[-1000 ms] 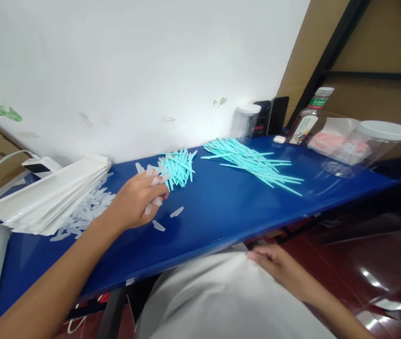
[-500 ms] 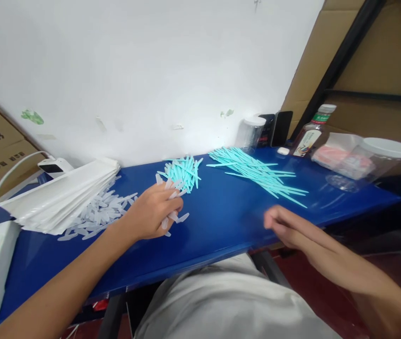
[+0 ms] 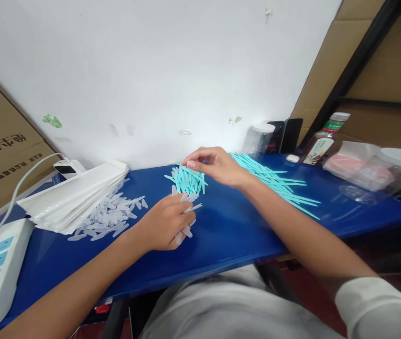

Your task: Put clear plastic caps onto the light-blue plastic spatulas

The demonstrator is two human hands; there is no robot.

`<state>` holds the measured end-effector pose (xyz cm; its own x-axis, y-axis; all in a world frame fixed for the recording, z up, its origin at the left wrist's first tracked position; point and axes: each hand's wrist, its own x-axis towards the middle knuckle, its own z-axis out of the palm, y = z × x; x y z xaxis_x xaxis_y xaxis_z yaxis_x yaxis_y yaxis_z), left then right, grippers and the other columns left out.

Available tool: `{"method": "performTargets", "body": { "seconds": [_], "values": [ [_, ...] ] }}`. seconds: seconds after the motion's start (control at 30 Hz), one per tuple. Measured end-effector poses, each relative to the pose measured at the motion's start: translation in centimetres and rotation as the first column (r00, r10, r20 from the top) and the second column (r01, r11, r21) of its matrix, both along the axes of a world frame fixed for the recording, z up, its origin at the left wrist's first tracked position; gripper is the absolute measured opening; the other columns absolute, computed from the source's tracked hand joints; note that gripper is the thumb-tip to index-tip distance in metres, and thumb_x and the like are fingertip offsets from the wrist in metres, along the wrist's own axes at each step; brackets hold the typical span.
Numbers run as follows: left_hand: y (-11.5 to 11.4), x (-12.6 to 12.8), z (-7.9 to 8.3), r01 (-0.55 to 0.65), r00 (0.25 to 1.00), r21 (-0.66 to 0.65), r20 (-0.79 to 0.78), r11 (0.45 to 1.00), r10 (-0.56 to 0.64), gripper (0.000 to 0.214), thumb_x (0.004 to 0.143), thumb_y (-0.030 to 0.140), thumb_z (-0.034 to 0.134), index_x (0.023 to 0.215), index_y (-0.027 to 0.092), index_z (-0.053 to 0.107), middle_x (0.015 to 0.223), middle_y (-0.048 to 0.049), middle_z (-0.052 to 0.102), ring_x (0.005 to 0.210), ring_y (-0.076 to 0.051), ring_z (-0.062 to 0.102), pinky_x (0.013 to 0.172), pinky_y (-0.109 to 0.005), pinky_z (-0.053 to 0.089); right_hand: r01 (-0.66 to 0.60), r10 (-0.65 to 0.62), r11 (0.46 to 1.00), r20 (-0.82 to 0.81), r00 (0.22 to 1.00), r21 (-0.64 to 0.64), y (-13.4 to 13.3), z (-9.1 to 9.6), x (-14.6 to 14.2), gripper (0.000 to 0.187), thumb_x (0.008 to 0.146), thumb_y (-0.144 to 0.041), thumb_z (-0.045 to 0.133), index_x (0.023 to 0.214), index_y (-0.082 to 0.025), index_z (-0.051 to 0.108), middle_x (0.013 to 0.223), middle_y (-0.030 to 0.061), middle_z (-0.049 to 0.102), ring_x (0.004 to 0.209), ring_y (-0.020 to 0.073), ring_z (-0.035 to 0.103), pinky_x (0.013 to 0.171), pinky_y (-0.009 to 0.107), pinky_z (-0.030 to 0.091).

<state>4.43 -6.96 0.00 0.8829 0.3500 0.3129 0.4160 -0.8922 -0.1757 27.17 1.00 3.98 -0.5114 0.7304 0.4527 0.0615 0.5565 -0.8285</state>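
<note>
My left hand is closed around several translucent white plastic caps, which stick out between the fingers above the table. Over the small pile of short turquoise sticks, my right hand has thumb and fingertips pinched together on a turquoise stick at the top of the pile. Longer turquoise sticks lie in a loose heap to the right, partly behind my right forearm. Left of my left hand, many more translucent caps are scattered on the blue table.
White plastic bags lie stacked beside the caps. A power strip and a white device stand at the left. Toward the right are a clear jar, phones, a labelled bottle and a larger tub.
My right hand has moved from the table's front right, up and left, to the small turquoise pile. My left hand still holds the caps. The view has shifted slightly.
</note>
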Motion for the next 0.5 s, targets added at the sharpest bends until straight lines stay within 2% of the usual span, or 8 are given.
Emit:
{"method": "performTargets", "body": {
  "seconds": [0.1,0.17,0.23,0.37,0.5],
  "values": [
    [-0.1,0.0,0.1,-0.003,1.000,0.011,-0.001,1.000,0.003,0.011,0.081,0.013,0.053,0.085,0.018,0.061,0.085,-0.0088,0.061,0.076,-0.025,0.052,0.077,-0.040,0.044,-0.049,0.028,0.979,-0.106,0.994,-0.200,-0.6,-1.8,-0.8,0.042,0.087,-0.055,0.077,0.105,-0.017,0.076,0.086,0.0042,0.075,0.068,0.0135,0.062,0.052,0.024,0.046],
    [-0.1,0.0,0.1,-0.012,1.000,0.015,-0.006,1.000,0.012,0.009,0.083,0.014,0.053,0.086,0.018,0.060,0.085,-0.0080,0.060,0.075,-0.024,0.052,0.076,-0.039,0.043,-0.108,0.069,0.949,-0.138,0.988,-0.295,-0.9,-2.8,-0.7,0.043,0.082,-0.054,0.082,0.102,-0.016,0.074,0.082,0.0039,0.075,0.064,0.0132,0.063,0.046,0.023,0.043],
    [-0.1,-0.1,0.1,-0.021,1.000,0.018,-0.011,1.000,0.021,0.009,0.083,0.014,0.054,0.086,0.019,0.059,0.084,-0.0072,0.059,0.073,-0.024,0.051,0.072,-0.038,0.041,-0.130,0.090,0.936,-0.137,0.987,-0.326,-1.0,-3.4,-0.5,0.044,0.079,-0.054,0.085,0.098,-0.016,0.073,0.083,0.0054,0.078,0.066,0.0137,0.066,0.046,0.022,0.044],
    [0.1,-0.1,-0.1,-0.031,0.999,0.021,-0.017,0.999,0.032,0.011,0.080,0.015,0.054,0.087,0.019,0.061,0.084,-0.0078,0.060,0.072,-0.024,0.050,0.070,-0.039,0.041,-0.086,0.055,0.945,-0.105,0.993,-0.314,-1.2,-3.6,-0.6,0.043,0.077,-0.054,0.086,0.092,-0.015,0.074,0.081,0.0064,0.079,0.064,0.0129,0.065,0.049,0.021,0.043],
    [0.0,0.0,-0.3,-0.004,1.000,0.027,-0.011,1.000,0.004,0.014,0.076,0.015,0.056,0.086,0.017,0.065,0.085,-0.0086,0.062,0.074,-0.025,0.051,0.071,-0.040,0.043,-0.081,0.041,0.949,-0.135,0.990,-0.304,-1.5,-3.5,-1.0,0.039,0.075,-0.048,0.089,0.088,-0.015,0.075,0.078,0.0061,0.079,0.071,0.0147,0.069,0.064,0.024,0.049]
  ]
}}
